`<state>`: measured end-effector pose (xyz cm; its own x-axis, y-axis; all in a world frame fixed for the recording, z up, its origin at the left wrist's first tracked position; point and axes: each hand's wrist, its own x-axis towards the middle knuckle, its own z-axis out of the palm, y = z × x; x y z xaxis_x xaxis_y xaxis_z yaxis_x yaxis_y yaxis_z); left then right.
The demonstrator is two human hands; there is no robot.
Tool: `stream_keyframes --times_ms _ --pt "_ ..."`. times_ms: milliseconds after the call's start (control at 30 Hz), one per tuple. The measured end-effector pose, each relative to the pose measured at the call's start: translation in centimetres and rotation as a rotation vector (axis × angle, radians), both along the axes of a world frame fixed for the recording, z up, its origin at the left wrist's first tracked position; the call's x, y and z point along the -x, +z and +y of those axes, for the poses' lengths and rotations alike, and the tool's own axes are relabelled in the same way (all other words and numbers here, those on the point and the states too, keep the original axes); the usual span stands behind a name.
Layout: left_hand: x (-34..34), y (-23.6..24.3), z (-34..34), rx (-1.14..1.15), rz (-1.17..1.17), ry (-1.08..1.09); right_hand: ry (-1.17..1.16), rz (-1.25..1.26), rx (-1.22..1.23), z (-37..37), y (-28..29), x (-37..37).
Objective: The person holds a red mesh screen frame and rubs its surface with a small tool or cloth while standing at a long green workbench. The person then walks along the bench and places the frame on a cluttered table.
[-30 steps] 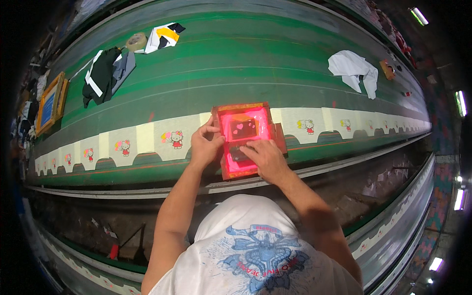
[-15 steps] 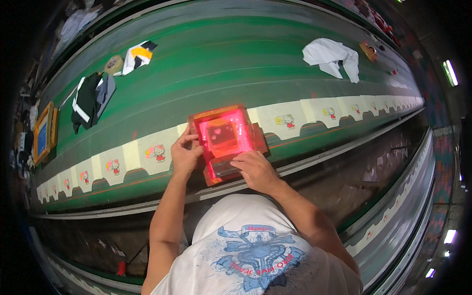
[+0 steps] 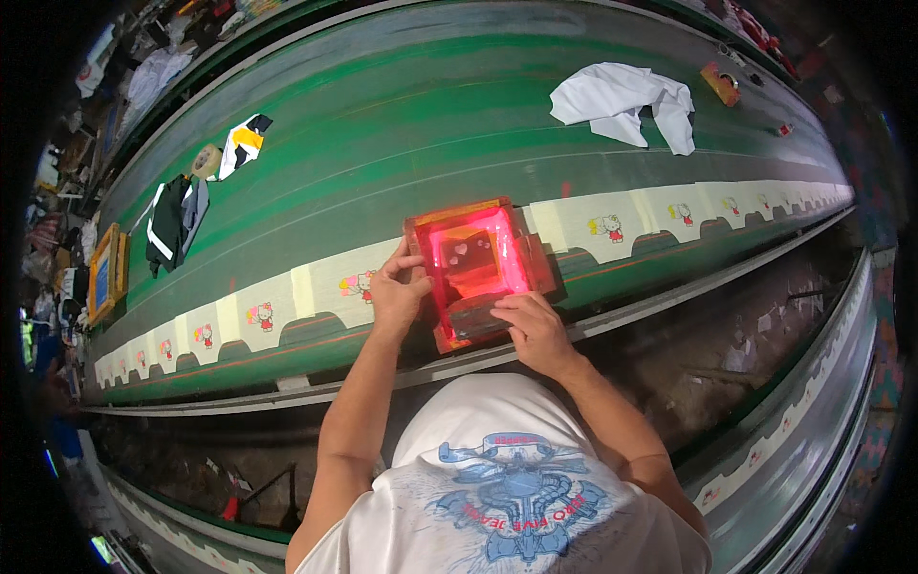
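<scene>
A small wooden screen-printing frame [image 3: 459, 214], stained red and orange, lies over the row of cream fabric pieces [image 3: 564, 218] on the green table. Bright pink ink coats the inner borders of its mesh, around a darker middle with small pale shapes. My left hand [image 3: 400, 292] is at the frame's left side, fingers bent against its edge. At the near end of the frame, my right hand [image 3: 537, 330] pinches a dark squeegee [image 3: 476, 317], which rests inside close to the near wall. Part of the squeegee's right end is hidden by the fingers.
Cartoon-cat prints show on fabric pieces either side. White cloth [image 3: 622, 100] and an orange block [image 3: 719, 84] lie far right. Far left are a tape roll [image 3: 206, 161], dark cloth [image 3: 172, 225] and a blue-meshed frame [image 3: 107, 275]. A metal rail [image 3: 631, 304] edges the table.
The whole view has shifted, so the table, frame and hands appear farther right. Both hands keep their grip, and the squeegee stays at the near end of the frame.
</scene>
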<state>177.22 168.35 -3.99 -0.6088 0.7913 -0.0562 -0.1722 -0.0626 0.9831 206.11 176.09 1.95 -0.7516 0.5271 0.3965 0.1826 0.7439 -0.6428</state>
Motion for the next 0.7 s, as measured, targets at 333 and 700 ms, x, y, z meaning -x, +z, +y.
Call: stream_keyframes --times_ms 333,700 --pt "-3.1 1.0 2.2 0.038 -0.115 0.000 0.117 0.065 0.060 4.5 -0.1 -3.9" --pt "-3.4 0.6 2.1 0.022 -0.143 0.023 0.162 -0.077 -0.169 5.1 1.7 -2.8"
